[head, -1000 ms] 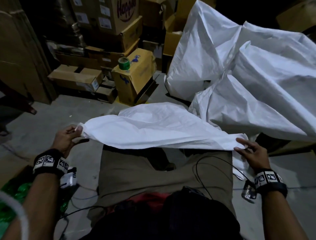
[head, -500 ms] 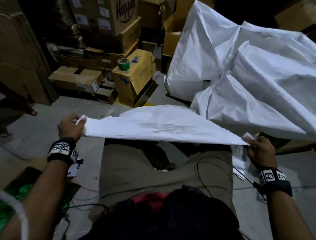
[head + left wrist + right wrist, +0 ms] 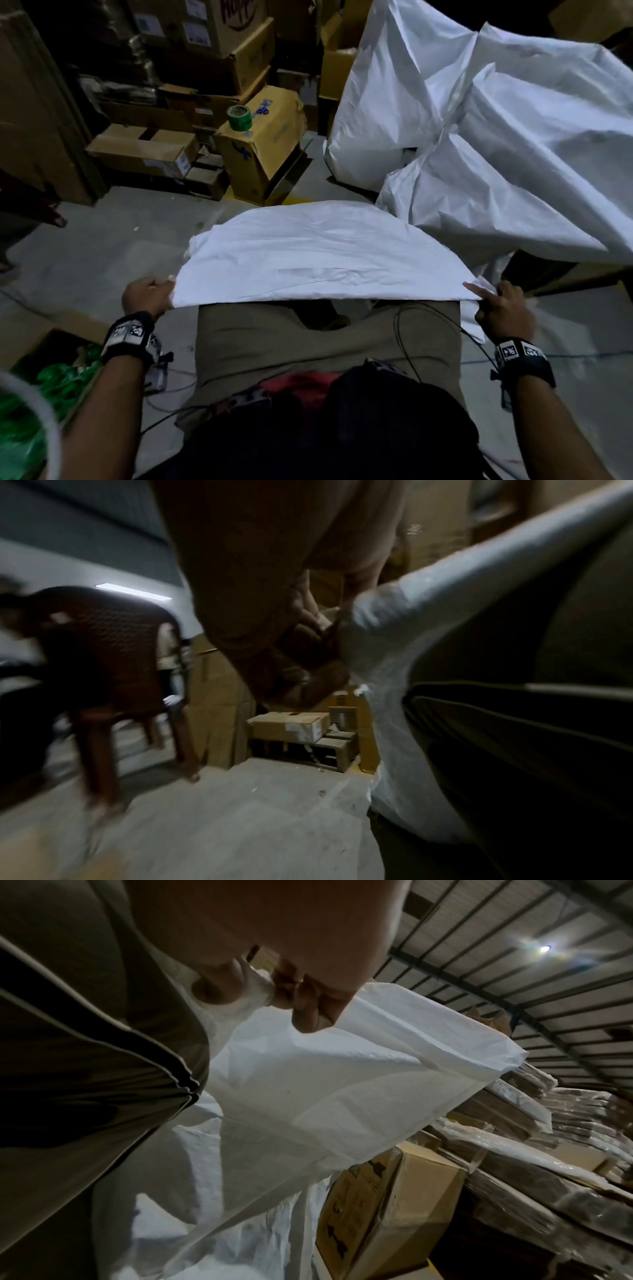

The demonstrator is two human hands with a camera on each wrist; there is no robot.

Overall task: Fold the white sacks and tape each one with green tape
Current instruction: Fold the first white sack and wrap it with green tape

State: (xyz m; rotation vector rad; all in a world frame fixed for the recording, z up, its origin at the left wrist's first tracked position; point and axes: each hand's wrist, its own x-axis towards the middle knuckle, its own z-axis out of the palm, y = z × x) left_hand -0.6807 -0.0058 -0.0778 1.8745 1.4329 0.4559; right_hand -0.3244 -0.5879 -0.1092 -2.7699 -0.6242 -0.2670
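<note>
A white sack [image 3: 315, 257] is stretched flat in front of my lap, its near edge pulled taut between both hands. My left hand [image 3: 150, 296] grips the near left corner; in the left wrist view the fingers [image 3: 308, 631] curl round bunched white cloth [image 3: 377, 631]. My right hand [image 3: 496, 303] pinches the near right corner, seen in the right wrist view as thumb and fingers [image 3: 301, 993] closed on the sack [image 3: 342, 1080]. A roll of green tape [image 3: 239, 117] stands on a cardboard box [image 3: 267, 144] beyond the sack.
A heap of large white sacks [image 3: 496, 137] fills the right side. Stacked cardboard boxes [image 3: 205, 51] line the back. An open box with green material [image 3: 41, 387] sits at my left. A brown plastic chair [image 3: 113, 656] stands to the left. Cables trail over my lap and the floor.
Both hands have lifted and drawn the sack's near edge toward my body, spreading the sack flatter and wider. The right hand went from flat fingers to a pinch on the corner.
</note>
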